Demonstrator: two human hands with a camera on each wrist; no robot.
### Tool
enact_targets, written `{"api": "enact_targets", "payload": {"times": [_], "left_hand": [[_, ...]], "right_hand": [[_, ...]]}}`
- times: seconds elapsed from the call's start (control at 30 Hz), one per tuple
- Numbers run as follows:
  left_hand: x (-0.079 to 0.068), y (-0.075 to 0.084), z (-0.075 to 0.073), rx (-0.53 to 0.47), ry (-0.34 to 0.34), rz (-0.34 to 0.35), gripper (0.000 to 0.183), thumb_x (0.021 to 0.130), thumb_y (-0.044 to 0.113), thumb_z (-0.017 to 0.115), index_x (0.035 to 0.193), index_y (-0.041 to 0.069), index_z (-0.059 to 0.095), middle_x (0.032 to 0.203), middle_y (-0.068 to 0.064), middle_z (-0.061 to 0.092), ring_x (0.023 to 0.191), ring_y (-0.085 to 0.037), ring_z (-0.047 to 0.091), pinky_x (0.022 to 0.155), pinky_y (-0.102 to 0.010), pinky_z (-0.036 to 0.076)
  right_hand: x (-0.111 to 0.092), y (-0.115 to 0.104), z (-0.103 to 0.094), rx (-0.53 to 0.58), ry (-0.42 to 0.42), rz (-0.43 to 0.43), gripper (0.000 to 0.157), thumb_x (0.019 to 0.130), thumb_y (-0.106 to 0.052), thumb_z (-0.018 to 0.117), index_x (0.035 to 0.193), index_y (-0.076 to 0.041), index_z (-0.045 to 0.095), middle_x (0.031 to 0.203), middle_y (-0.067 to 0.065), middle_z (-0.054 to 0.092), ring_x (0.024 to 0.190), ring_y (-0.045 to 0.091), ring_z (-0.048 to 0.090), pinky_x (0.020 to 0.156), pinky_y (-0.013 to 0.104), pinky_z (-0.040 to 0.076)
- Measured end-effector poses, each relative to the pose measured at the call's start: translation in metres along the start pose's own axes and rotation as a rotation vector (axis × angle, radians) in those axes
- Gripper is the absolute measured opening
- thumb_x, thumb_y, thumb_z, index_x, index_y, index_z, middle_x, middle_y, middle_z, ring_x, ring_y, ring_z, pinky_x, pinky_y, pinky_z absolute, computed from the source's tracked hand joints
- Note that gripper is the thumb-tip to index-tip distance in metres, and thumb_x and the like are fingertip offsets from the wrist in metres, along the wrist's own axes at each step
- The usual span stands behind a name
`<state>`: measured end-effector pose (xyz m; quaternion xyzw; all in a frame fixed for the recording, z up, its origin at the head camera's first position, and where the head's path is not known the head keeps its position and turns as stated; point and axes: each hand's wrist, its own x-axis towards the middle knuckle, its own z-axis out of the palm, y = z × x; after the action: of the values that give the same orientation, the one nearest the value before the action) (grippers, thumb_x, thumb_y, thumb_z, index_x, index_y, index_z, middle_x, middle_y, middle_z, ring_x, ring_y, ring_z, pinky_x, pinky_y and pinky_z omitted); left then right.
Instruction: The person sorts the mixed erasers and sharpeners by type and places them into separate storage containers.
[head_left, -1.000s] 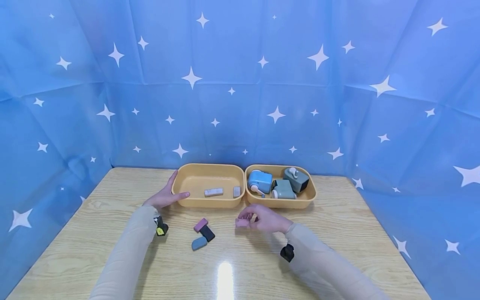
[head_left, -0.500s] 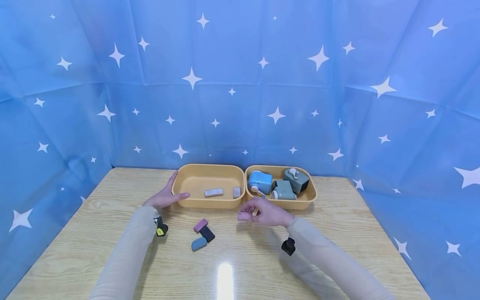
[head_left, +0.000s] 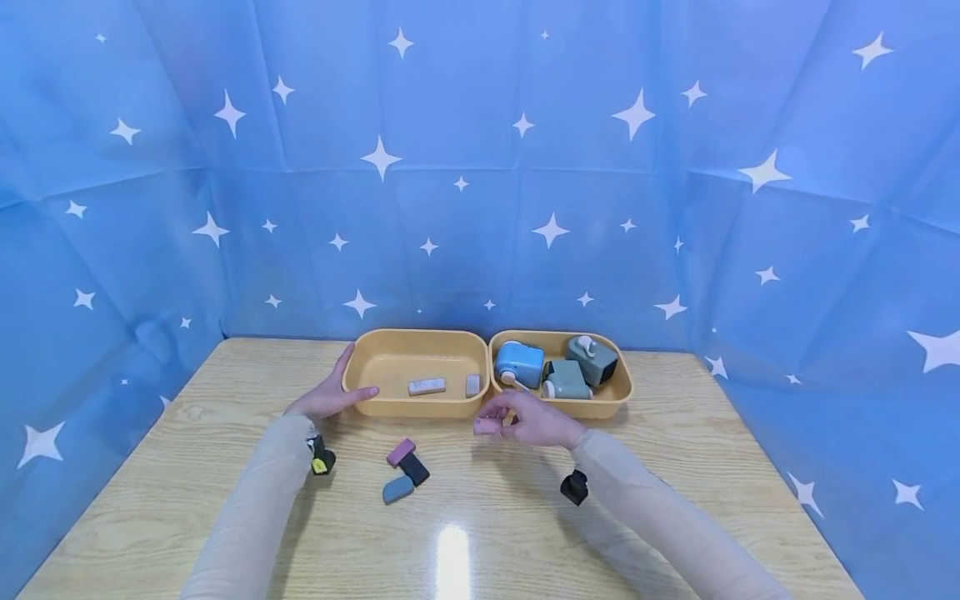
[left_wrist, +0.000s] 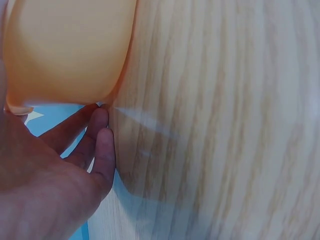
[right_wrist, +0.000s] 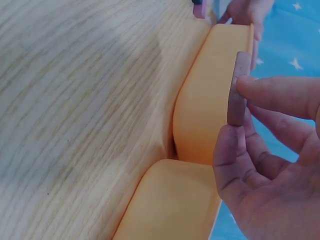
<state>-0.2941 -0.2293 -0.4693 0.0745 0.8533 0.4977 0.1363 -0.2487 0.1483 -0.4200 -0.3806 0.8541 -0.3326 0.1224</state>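
- Our right hand (head_left: 534,421) pinches a pink rectangular block (head_left: 486,427) above the table (head_left: 675,433), toward its far edge.
- Our left hand (head_left: 326,398) grips a rounded yellow plastic tray (head_left: 420,408).
- We're likely transferring; next calls for lifting.

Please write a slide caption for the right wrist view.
A right hand pinches a pink block near two yellow bins.

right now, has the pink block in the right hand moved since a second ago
Yes: the held pink block has moved forward in the head view, nearer the left yellow tray.
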Motion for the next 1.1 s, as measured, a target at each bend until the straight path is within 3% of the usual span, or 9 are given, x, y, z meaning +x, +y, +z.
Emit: {"api": "enact_targets", "payload": {"times": [0.23, 0.43, 0.7, 1.1], "left_hand": [[0.000, 0.000, -0.001, 0.010, 0.003, -0.001, 0.115, 0.084, 0.045, 0.071, 0.153, 0.018, -0.017, 0.158, -0.025, -0.004, 0.141, -0.047, 0.004, 0.108, -0.066, 0.006], [0.000, 0.005, 0.000, 0.019, 0.001, 0.017, 0.111, 0.086, 0.037, 0.069, 0.153, 0.016, -0.018, 0.157, -0.027, -0.007, 0.140, -0.051, 0.005, 0.107, -0.067, 0.007], [0.000, 0.005, 0.000, 0.030, 0.003, 0.005, 0.112, 0.086, 0.041, 0.069, 0.153, 0.017, -0.019, 0.157, -0.026, -0.008, 0.140, -0.049, 0.003, 0.108, -0.066, 0.006], [0.000, 0.003, 0.002, 0.021, 0.010, -0.029, 0.110, 0.087, 0.041, 0.067, 0.153, 0.019, -0.018, 0.158, -0.023, -0.007, 0.142, -0.046, 0.003, 0.109, -0.066, 0.005]], "right_hand": [[0.003, -0.004, -0.004, -0.015, -0.002, 0.030, 0.020, 0.094, -0.014, 0.065, 0.112, -0.006, 0.069, 0.104, 0.001, 0.062, 0.095, 0.018, 0.057, 0.079, 0.034, 0.051], [0.004, -0.005, -0.008, -0.023, 0.000, 0.002, 0.024, 0.092, -0.002, 0.063, 0.115, -0.005, 0.067, 0.108, 0.004, 0.063, 0.097, 0.019, 0.058, 0.080, 0.030, 0.051], [0.010, -0.004, -0.012, -0.015, 0.037, 0.036, 0.020, 0.091, -0.008, 0.066, 0.111, -0.005, 0.068, 0.102, 0.003, 0.061, 0.092, 0.019, 0.056, 0.078, 0.031, 0.051], [0.025, -0.006, -0.015, 0.002, 0.048, 0.092, 0.025, 0.088, 0.000, 0.067, 0.113, -0.005, 0.066, 0.099, 0.000, 0.063, 0.090, 0.016, 0.057, 0.076, 0.031, 0.050]]}}
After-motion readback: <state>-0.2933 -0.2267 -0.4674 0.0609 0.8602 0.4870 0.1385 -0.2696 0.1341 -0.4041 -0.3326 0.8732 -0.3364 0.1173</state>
